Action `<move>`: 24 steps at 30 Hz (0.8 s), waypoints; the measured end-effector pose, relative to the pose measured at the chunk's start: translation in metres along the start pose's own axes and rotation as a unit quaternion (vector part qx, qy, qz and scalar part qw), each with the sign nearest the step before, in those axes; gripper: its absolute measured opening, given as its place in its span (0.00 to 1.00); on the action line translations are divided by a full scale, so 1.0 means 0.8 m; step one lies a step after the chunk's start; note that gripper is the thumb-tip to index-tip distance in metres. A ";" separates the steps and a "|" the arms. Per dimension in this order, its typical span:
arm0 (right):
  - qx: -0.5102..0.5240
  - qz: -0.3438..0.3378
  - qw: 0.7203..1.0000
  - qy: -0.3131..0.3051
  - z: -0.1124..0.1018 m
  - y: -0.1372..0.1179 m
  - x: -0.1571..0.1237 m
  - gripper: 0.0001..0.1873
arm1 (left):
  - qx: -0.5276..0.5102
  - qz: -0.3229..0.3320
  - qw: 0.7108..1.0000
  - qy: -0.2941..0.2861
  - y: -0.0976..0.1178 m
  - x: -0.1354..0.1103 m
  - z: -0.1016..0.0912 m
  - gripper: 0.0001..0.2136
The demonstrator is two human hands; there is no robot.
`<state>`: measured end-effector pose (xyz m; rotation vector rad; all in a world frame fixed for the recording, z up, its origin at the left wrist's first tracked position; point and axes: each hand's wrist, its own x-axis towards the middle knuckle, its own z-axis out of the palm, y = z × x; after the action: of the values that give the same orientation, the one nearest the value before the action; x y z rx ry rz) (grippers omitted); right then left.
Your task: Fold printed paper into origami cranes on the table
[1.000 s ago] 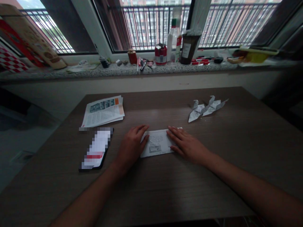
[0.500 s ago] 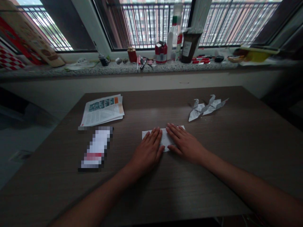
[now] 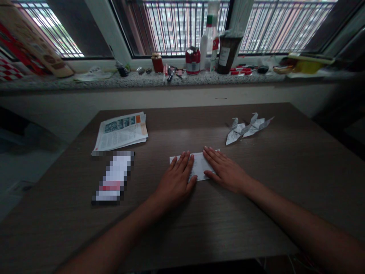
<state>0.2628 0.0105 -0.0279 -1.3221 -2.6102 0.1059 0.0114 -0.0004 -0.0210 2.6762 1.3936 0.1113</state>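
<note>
A small printed sheet of paper [image 3: 200, 166] lies flat on the table in front of me, its ends partly covered by my hands. My left hand [image 3: 178, 175] rests palm down on its left part, fingers stretched out. Over the right part lies my right hand [image 3: 224, 167], also flat, with the thumb apart from the fingers. Between the two hands a strip of the paper shows. Beyond my right hand stand two folded paper cranes [image 3: 235, 131] made of printed paper.
A stack of printed sheets [image 3: 121, 131] lies at the table's back left, with a blurred-out phone-like object [image 3: 114, 178] nearer me. Along the windowsill [image 3: 137, 82] stand a red can [image 3: 193, 61], clear bottles, a dark cup [image 3: 228, 53] and red-handled tools.
My hands have slid slightly apart over the paper, so more of its middle shows. The whole view has shifted a little.
</note>
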 end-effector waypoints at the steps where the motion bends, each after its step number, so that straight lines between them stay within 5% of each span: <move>1: -0.005 0.010 1.000 0.002 -0.001 0.004 -0.002 0.42 | 0.000 0.000 1.000 -0.001 0.000 0.000 0.000 0.32; 11: 0.006 0.019 0.999 0.029 0.000 0.012 -0.010 0.44 | -0.029 0.004 0.998 0.052 -0.025 -0.017 0.002 0.32; 24: -0.001 0.024 0.999 0.023 -0.002 0.011 -0.009 0.42 | -0.023 0.001 0.999 0.039 -0.035 -0.017 -0.008 0.32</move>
<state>0.2741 0.0098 -0.0287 -1.3713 -2.5434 0.0787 -0.0194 0.0048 -0.0185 2.6611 1.3928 0.2469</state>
